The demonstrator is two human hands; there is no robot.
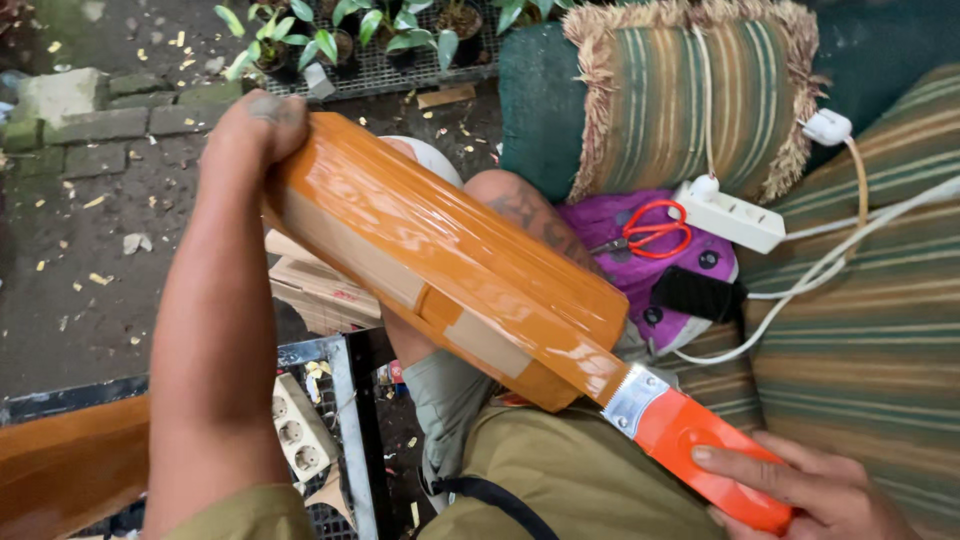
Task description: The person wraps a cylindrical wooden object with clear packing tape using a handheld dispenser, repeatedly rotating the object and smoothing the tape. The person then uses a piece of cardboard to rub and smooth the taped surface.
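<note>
Head view, seated position, looking down over my knees.

Left hand (262, 125): curled over the far upper end of a long box (440, 262) wrapped in glossy brown tape. The fingers are hidden behind that end, so I judge a clamping grip from the thumb side only. The box runs diagonally from this hand down toward my right and rests across my thigh, which props it at a tilt and leaves its long face turned up.

Right hand (800, 490): fingers pressed together along the orange handle of a tape dispenser (700, 440), below and to the right of the box. The dispenser's metal edge meets the near lower corner of the box, and a strip of tape looks drawn tight between them; holding the far end steady would keep that strip taut, I think.

Beyond the right hand, on a purple cloth (610, 225), lie red-handled scissors (650, 230), within easy reach. Just beside them sits a white power strip (735, 215) with cables trailing over the striped cushion (690, 100).

Under the left forearm: more cardboard pieces (315, 290), a second socket strip (298, 430) on a wire rack. Beyond the left hand, potted plants (330, 35) on the ground.
</note>
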